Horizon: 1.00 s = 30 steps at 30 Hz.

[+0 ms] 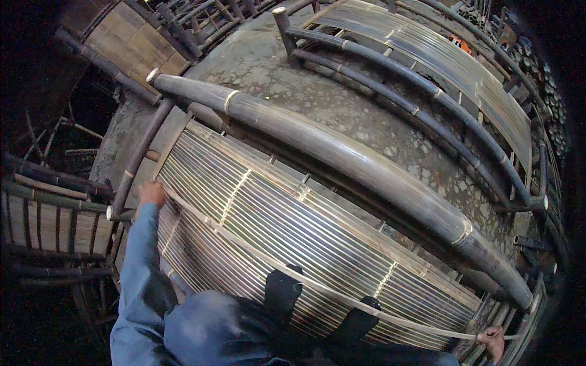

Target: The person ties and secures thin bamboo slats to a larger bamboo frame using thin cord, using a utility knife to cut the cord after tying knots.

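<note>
A long, thin bamboo strip runs slantwise over a bamboo slat surface, from my left hand to my right. My left hand is closed at its far-left end, beside the short edge of the slats; the fingertips are partly hidden. Near the lower right, my right hand pinches the strip, and a short end sticks out beyond it. In between, the strip passes over the tips of my dark shoes, which rest on the slats. Pale cross bindings cross the slats.
A thick bamboo pole runs along the far side of the slats. Beyond it, on a rough concrete floor, stands another bamboo frame with a slatted top. Bamboo panels and poles stand at left; stacked bamboo lies far right.
</note>
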{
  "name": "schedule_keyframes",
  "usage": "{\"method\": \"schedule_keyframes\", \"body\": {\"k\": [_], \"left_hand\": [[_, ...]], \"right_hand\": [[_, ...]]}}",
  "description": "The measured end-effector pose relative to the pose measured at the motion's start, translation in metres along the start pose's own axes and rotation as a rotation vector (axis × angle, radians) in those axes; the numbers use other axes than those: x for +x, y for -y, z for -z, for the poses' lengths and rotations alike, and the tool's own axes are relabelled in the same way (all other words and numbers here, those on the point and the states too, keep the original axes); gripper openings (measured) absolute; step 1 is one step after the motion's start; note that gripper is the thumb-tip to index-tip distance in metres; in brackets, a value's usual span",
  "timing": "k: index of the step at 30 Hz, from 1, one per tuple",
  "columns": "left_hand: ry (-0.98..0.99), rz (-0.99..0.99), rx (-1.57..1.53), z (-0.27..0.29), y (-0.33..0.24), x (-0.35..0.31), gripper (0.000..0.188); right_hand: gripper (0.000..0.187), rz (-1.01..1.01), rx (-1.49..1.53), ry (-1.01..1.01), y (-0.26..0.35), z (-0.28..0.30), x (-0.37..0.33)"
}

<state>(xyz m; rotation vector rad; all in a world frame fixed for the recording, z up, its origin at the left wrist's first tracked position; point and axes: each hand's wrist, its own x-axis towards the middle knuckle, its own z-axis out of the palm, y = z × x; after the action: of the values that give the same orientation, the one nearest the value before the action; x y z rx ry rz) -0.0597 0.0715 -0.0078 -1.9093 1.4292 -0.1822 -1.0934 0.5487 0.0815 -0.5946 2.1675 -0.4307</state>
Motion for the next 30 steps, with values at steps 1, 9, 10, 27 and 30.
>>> {"method": "schedule_keyframes", "body": {"k": [1,9,10,27,30], "left_hand": [[-0.056,0.06,0.087,-0.008,0.027,-0.001,0.031],[-0.288,0.168,-0.49,0.06,-0.058,-0.04,0.039],[-0.417,0.096,-0.635,0.064,-0.097,-0.057,0.039],[0.714,0.067,-2.227,0.105,-0.344,-0.074,0.037],[0.612,0.137,-2.085,0.106,-0.339,-0.063,0.027]], "right_hand": [[0.027,-0.032,-0.013,0.058,0.014,0.006,-0.005],[0.031,-0.03,0.015,-0.054,0.031,-0.043,0.003],[0.024,0.009,0.074,-0.053,0.017,-0.048,0.008],[0.042,0.283,-0.014,-0.238,0.056,-0.2,0.075],[0.048,0.368,-0.154,-0.162,0.118,-0.218,0.077]]}}
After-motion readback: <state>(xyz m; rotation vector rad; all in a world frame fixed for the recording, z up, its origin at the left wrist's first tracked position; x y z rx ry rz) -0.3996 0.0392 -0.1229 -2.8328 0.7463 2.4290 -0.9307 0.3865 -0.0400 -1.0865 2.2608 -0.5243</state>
